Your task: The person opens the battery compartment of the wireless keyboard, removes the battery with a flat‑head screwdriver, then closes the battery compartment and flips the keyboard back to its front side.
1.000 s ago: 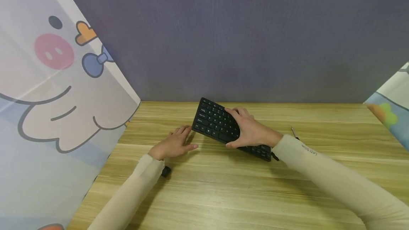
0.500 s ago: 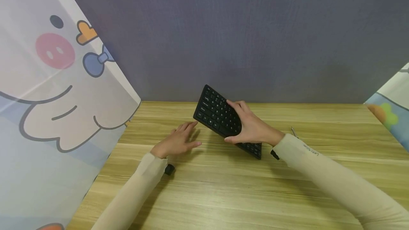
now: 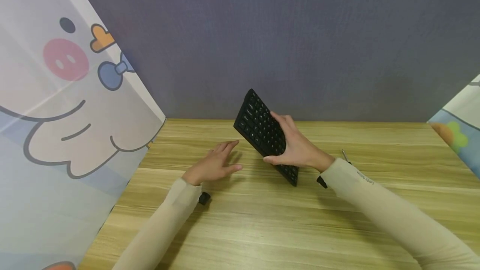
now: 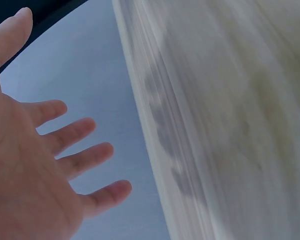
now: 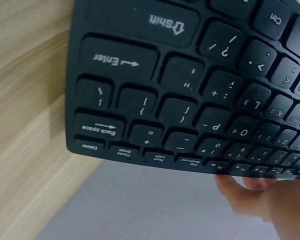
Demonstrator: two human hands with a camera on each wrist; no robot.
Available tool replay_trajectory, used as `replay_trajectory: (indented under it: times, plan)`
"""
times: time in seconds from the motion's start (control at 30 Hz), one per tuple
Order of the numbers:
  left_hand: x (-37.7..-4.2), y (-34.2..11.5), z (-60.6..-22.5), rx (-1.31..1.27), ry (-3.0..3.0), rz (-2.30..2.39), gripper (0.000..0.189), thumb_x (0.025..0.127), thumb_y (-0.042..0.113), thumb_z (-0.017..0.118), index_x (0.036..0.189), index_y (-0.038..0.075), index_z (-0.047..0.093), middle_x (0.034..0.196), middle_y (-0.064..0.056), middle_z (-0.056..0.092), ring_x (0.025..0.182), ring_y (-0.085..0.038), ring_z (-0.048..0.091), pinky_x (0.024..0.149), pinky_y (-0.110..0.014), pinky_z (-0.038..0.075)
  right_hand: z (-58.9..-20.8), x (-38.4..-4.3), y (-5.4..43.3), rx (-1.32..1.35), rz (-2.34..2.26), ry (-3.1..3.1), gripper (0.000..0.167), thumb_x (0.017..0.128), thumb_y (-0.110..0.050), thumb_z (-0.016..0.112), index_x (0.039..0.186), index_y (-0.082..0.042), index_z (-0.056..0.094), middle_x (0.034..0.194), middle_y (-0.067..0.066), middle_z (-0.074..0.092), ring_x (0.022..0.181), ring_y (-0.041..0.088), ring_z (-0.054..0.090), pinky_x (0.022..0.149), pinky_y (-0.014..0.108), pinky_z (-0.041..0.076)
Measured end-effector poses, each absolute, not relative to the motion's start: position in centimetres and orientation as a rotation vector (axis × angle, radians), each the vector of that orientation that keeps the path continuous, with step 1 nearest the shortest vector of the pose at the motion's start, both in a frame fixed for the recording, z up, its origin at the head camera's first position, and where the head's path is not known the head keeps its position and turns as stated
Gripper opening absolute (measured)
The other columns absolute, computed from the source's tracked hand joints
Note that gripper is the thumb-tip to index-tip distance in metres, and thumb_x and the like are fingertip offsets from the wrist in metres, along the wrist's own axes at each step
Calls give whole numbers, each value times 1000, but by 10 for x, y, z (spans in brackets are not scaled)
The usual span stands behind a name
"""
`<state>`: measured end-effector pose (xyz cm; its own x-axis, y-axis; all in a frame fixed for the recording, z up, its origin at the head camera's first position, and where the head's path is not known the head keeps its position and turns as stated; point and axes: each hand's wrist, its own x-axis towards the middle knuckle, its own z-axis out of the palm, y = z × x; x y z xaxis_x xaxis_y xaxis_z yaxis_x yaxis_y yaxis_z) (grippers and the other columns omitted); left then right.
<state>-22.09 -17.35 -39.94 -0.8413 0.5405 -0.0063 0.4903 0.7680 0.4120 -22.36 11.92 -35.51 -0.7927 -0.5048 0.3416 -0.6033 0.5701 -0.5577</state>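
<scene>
A black keyboard [image 3: 262,130] is held tilted above the table, its left end raised and its right end low. My right hand [image 3: 294,145] grips it across the middle, thumb at the near edge and fingers over the far edge. In the right wrist view the keyboard [image 5: 185,95] fills the upper part, with fingers [image 5: 245,195] at its far edge. My left hand [image 3: 213,165] hovers to the left of the keyboard, apart from it. The left wrist view shows that hand [image 4: 35,155] with fingers spread and nothing in the palm.
A wooden table [image 3: 262,228] lies under both hands, with a grey wall [image 3: 285,45] behind it. Beyond the right forearm lies a thin metal-tipped tool [image 3: 346,156], partly hidden by the sleeve. A cartoon-printed sheet [image 3: 93,136] borders the left side.
My right hand has tilted the keyboard more steeply, lifting its left end and drawing its right end leftward. The left hand has shifted slightly right, staying apart from it.
</scene>
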Motion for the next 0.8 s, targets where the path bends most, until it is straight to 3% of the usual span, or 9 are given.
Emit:
replay_trajectory:
  times: [0.5,0.67,0.8]
  plan:
    - [-222,-157,-395,872,2781,672,81,90,56,55,153,26,14,153,-3,20,137,-29,22,105,-59,19,-359,-225,119,962,1130,-2542,118,67,-48,82,153,-32,2,138,14,26,118,30,38,91,58,38]
    - [-223,-149,-393,920,2770,672,85,87,58,56,153,28,12,153,-5,20,137,-27,22,104,-58,21,-362,-227,117,995,1238,-2472,119,69,-40,83,152,-32,-1,137,14,24,127,29,31,99,51,36]
    - [-225,-143,-393,960,2776,668,87,85,63,55,153,29,11,152,-4,21,137,-24,23,104,-56,24,-363,-227,117,1005,1293,-2416,119,69,-37,84,152,-32,-2,139,14,23,132,29,25,100,52,35]
